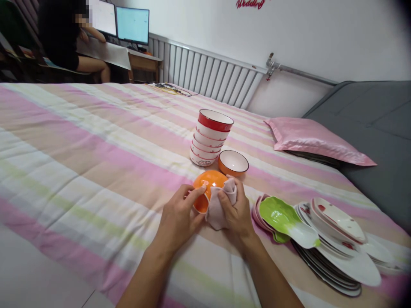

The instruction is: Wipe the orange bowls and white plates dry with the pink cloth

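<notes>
An orange bowl (210, 179) is tipped with its outer side up between my two hands. My left hand (180, 209) grips its left side, fingers and thumb on the foot and wall. In my right hand (236, 209) a pale pinkish cloth (218, 209) is bunched and pressed against the bowl's right side. Just beyond, a second orange bowl (234, 162) with a white inside and dark rim sits upright. Beside it rises a stack of white and red bowls (212, 137).
To the right lie a green leaf-shaped dish (279, 214) and stacked white plates (356, 265) on the striped bedspread (96, 179). A pink pillow (314, 137) rests near the grey headboard (369, 115). Cables (173, 89) lie at the far edge. A person (61, 38) sits at a desk.
</notes>
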Demonstrator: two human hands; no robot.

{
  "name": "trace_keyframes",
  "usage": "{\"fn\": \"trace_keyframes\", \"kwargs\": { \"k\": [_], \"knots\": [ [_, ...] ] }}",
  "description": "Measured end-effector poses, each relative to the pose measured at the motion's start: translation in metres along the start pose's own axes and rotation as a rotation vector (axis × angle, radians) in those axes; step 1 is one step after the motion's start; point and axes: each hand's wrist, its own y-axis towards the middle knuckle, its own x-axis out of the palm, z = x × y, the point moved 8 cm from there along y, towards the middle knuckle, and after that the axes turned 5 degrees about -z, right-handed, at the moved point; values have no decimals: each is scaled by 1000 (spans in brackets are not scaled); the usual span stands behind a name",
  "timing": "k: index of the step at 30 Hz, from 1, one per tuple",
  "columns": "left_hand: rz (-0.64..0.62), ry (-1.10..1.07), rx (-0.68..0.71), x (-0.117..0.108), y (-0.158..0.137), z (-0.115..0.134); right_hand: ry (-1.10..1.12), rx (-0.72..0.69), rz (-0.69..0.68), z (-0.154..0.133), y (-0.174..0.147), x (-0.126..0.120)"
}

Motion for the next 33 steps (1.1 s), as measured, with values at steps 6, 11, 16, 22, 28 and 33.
{"fn": "trace_keyframes", "kwargs": {
  "k": [6,11,16,22,28,33],
  "knots": [
    [-7,112,162,6,-2,22,214,57,139,12,5,-14],
    [5,112,233,8,-4,32,358,238,109,34,7,-15],
    [17,43,169,8,-3,26,486,321,66,42,5,-6],
    [51,-51,20,7,-2,7,470,297,70,41,3,2],
    [88,-150,-113,5,-2,-8,464,201,-17,28,5,13],
    [128,-285,-238,6,-3,-24,529,190,-158,24,7,23]
  ]
}}
